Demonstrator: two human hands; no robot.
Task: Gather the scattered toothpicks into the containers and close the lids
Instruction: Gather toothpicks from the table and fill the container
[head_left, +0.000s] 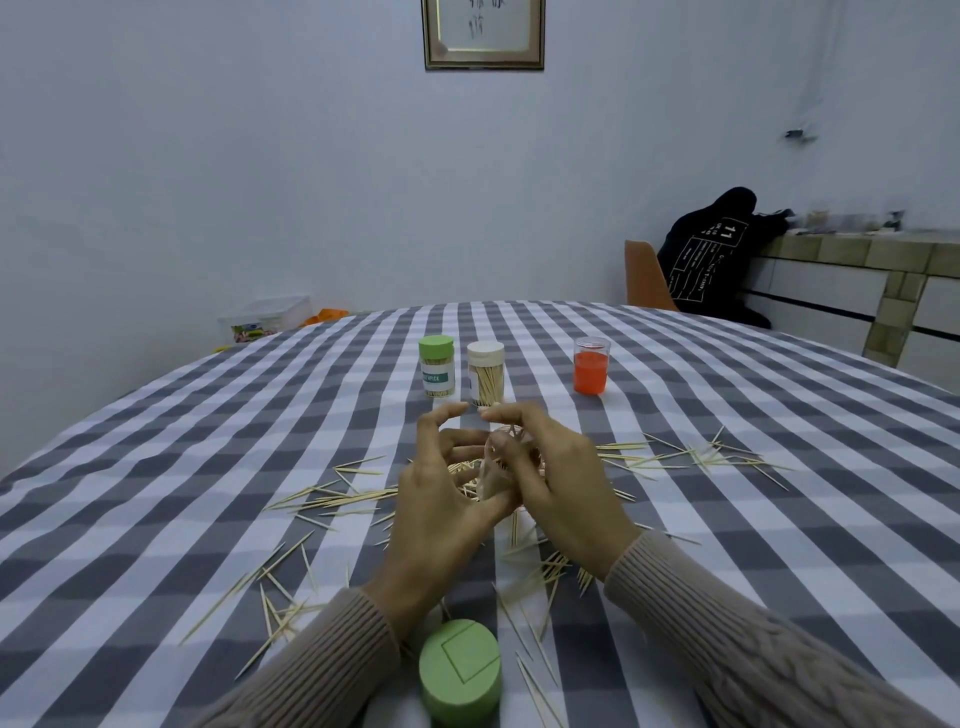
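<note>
My left hand (441, 493) grips a small clear container (493, 475) tilted above the table, with toothpicks sticking out of its mouth. My right hand (558, 480) pinches at the container's open top, fingers around those toothpicks. Many loose toothpicks (332, 499) lie scattered on the checked cloth around and under both hands. A loose green lid (461, 670) lies near the table's front edge. Farther back stand a closed green-lidded jar (437, 366), a closed white-lidded jar (486, 373) full of toothpicks, and a clear jar with an orange-red inside (590, 365).
The table wears a grey-and-white checked cloth (156, 467). Behind it stand an orange chair (644, 275) draped with dark clothing, a tiled counter (857, 270) at the right, and a plastic box (265, 317) on the floor at the left.
</note>
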